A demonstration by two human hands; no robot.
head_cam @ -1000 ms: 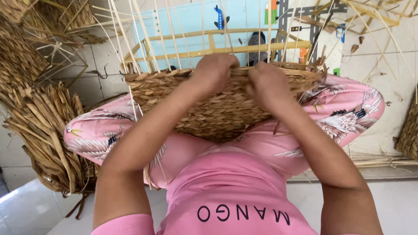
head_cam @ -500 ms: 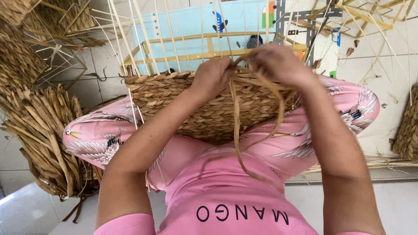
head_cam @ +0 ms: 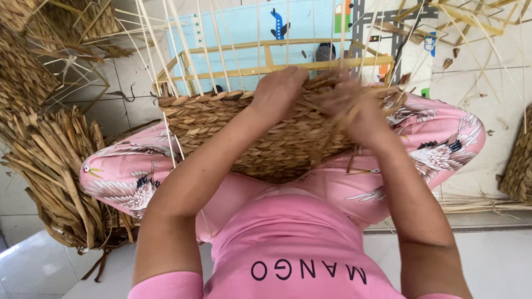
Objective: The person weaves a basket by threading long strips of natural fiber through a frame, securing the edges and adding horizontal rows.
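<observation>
A half-woven basket (head_cam: 260, 138) of braided straw is propped on the lap, between the pink patterned trouser legs (head_cam: 443, 149). Its rim is clasped by the left hand (head_cam: 280, 91), fingers curled over the top edge. Just right of that hand, the right hand (head_cam: 360, 113) is seen blurred at the rim, closed on loose straw strands (head_cam: 343, 91). Thin pale upright stakes (head_cam: 221, 50) rise from the basket. Left of the basket, a bundle of dried straw (head_cam: 52, 177) lies on the tiled floor (head_cam: 482, 266).
</observation>
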